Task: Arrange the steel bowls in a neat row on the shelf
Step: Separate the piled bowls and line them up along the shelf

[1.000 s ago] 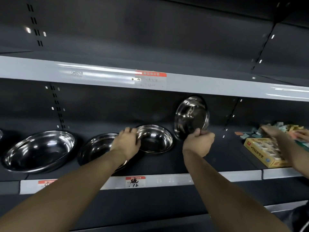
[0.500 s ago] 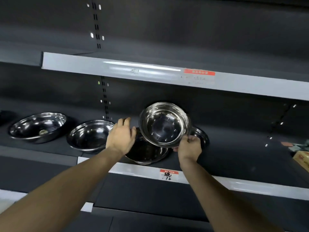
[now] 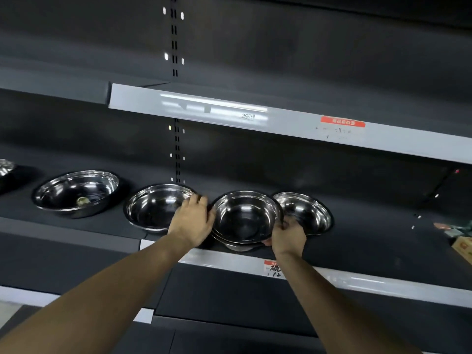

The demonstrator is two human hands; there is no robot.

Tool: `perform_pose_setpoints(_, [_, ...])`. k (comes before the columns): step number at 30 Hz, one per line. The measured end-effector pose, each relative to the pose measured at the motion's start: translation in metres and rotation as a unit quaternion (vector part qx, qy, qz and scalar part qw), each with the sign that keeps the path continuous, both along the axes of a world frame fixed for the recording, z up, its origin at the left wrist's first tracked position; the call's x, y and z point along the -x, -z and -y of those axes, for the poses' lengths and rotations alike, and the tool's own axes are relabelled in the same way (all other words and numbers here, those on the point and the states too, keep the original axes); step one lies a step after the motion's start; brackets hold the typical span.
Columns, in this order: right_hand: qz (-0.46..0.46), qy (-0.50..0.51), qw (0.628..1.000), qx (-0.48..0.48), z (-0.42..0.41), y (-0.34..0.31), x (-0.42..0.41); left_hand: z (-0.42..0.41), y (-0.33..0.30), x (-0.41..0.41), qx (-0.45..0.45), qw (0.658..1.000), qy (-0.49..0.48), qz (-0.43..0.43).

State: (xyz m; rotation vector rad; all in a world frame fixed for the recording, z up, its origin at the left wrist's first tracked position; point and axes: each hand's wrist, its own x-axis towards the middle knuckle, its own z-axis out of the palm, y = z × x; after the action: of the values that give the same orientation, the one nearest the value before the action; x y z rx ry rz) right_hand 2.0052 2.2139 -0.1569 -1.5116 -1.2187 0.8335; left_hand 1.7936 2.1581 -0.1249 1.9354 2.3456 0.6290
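Note:
Several steel bowls stand in a row on the dark shelf. A nested bowl stack sits near the shelf's front edge, one bowl resting inside another. My right hand grips the stack's right rim. My left hand rests against its left rim, fingers spread, between it and a wider bowl. A smaller bowl lies just right of the stack. Further left is a large bowl with a small object inside, and a bowl edge shows at the far left.
A grey upper shelf with a red price label overhangs the bowls. A price tag hangs on the front rail below the stack. A yellow box and small items sit at the far right. Bare shelf lies between.
My right hand has brought the tilted bowl down and set it inside the bowl by my left hand. The view has swung left, showing more bowls.

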Motion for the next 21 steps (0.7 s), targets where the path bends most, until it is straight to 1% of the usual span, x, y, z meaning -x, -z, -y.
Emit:
perform_pose_setpoints(4, [0.036, 0.009, 0.999, 0.011, 0.004, 0.006, 0.000, -0.001, 0.009, -0.001, 0.018, 0.999, 0.034, -0.008])
perform_pose_setpoints(9, [-0.002, 0.019, 1.000, 0.021, 0.007, 0.012, 0.003, -0.003, 0.018, 0.000, 0.024, 0.997, 0.068, -0.013])
perform_pose_setpoints(21, [0.065, 0.031, 0.994, 0.077, 0.008, 0.019, 0.005, -0.008, 0.029, 0.010, 0.023, 0.994, 0.099, -0.031])
